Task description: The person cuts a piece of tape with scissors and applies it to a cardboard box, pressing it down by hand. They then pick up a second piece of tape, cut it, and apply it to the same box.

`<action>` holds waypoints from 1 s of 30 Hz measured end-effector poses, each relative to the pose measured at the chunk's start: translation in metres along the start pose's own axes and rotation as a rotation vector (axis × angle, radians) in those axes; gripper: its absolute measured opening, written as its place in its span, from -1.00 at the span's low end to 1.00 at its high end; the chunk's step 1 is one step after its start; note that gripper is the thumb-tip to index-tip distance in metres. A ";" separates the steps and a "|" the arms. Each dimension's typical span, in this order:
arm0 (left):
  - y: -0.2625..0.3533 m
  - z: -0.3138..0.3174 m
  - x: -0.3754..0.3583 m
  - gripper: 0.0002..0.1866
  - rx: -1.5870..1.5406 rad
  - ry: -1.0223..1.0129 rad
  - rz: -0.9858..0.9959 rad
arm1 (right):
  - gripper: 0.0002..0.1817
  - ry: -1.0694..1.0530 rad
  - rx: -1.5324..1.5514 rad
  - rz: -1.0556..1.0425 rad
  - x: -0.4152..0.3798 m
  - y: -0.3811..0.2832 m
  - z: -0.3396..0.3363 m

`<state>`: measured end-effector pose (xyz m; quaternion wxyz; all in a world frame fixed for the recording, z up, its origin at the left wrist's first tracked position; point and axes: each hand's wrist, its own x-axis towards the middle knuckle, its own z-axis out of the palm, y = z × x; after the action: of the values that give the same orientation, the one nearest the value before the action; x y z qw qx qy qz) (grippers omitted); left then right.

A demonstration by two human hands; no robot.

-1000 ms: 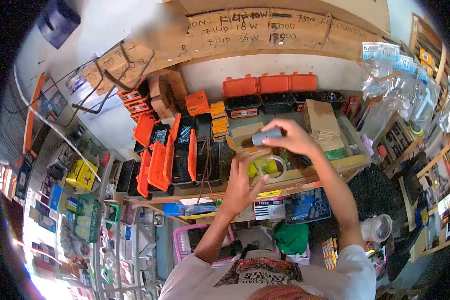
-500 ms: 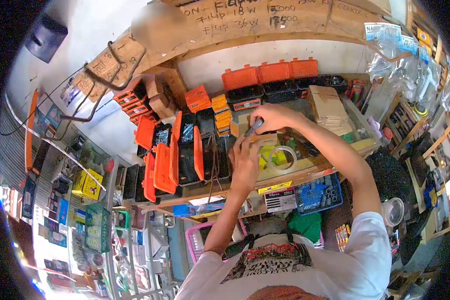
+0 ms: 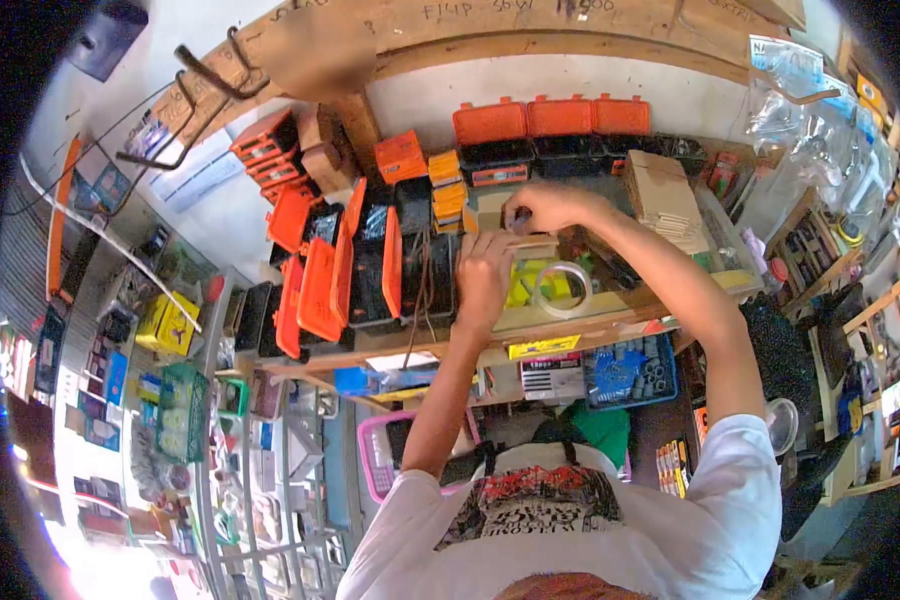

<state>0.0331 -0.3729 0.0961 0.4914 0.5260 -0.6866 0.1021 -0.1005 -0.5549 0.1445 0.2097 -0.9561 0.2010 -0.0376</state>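
My right hand point(image 3: 555, 208) is closed around a small dark grey tool point(image 3: 520, 215) and bends over an open brown cardboard box point(image 3: 492, 212) on the counter. Fingers of my left hand point(image 3: 483, 275) curl over the box's near left side, gripping it. A flap of the box shows between the two hands. Just in front lies a roll of clear tape point(image 3: 562, 291), beside yellow-green items point(image 3: 530, 285) that show through the glass top.
Black organizer boxes with orange lids point(image 3: 322, 285) stand open to the left, and more point(image 3: 490, 122) line the back. Small orange boxes point(image 3: 448, 190) are stacked near my left hand. Flat cardboard pieces point(image 3: 662, 200) lie right. A blue basket point(image 3: 630, 372) sits below.
The view has tilted downward. My right hand has turned with the grey tool, which now shows less. My left hand has drawn back slightly and its fingers have curled over the box.
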 end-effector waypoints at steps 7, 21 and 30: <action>-0.014 0.018 -0.007 -0.82 -0.050 0.101 0.021 | -0.71 -0.088 -0.216 -0.005 0.001 -0.016 -0.004; 0.036 -0.021 -0.018 -0.79 -0.100 -0.077 -0.293 | -0.57 0.214 0.053 -0.331 -0.089 -0.031 -0.008; 0.036 -0.044 -0.014 -0.49 0.187 -0.194 -0.006 | -0.67 0.299 0.102 -0.367 -0.126 -0.026 0.020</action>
<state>0.0281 -0.3193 0.1205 0.3719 0.5788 -0.7168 0.1130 -0.2031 -0.4754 0.1386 0.2152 -0.9486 0.0505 -0.2264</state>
